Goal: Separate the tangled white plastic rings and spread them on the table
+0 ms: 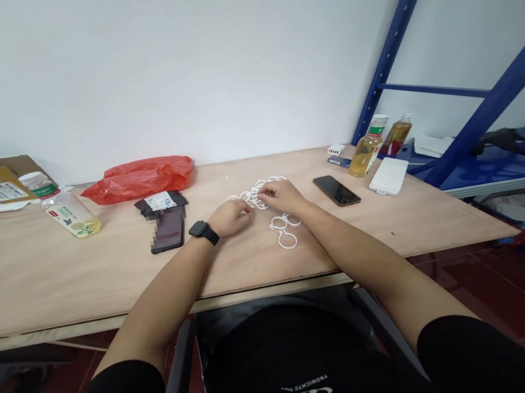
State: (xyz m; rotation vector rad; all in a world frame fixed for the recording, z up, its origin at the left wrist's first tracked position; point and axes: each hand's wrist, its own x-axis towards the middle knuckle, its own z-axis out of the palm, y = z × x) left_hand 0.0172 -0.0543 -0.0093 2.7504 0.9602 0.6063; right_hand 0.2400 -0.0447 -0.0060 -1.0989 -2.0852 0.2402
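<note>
A small heap of white plastic rings [262, 206] lies on the wooden table between my hands. Small tabs or loops show on some of them. My right hand [287, 195] reaches over the heap with thumb and fingertips pinched at a white ring. To the left of the heap, my left hand [232, 217] rests low over the tabletop, its fingers curled together; whatever is in them is too small to make out. Nearer me, by my right wrist, several separate rings [287, 239] lie flat on the wood.
Left of my hands are a dark phone [169, 230], a black packet [160, 202] and a red plastic bag [142, 179]. A tilted-looking drink bottle [69, 210] stands farther left. On the right are another phone [336, 190], a white case [388, 175], a tea bottle [367, 149] and blue shelving [495, 104].
</note>
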